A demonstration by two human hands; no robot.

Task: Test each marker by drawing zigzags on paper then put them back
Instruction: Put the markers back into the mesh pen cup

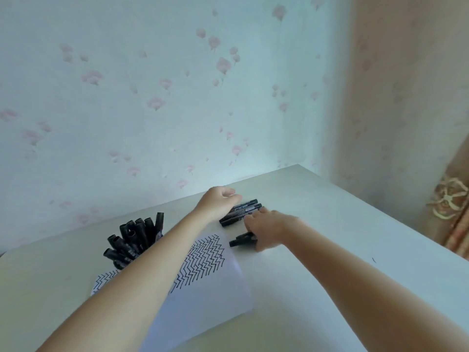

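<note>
Covering the surface [330,224] is paper [203,295] with zigzags. Left hand [218,207] curls over a row of markers [245,209]; right hand [266,229], fingers bent, grips one marker [239,241]. More stand bunched at left [134,237].

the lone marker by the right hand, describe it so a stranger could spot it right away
On the white table, look just past the far right corner of the zigzag paper. The lone marker lies there under the right hand, apart from the row of markers under the left hand.
</note>
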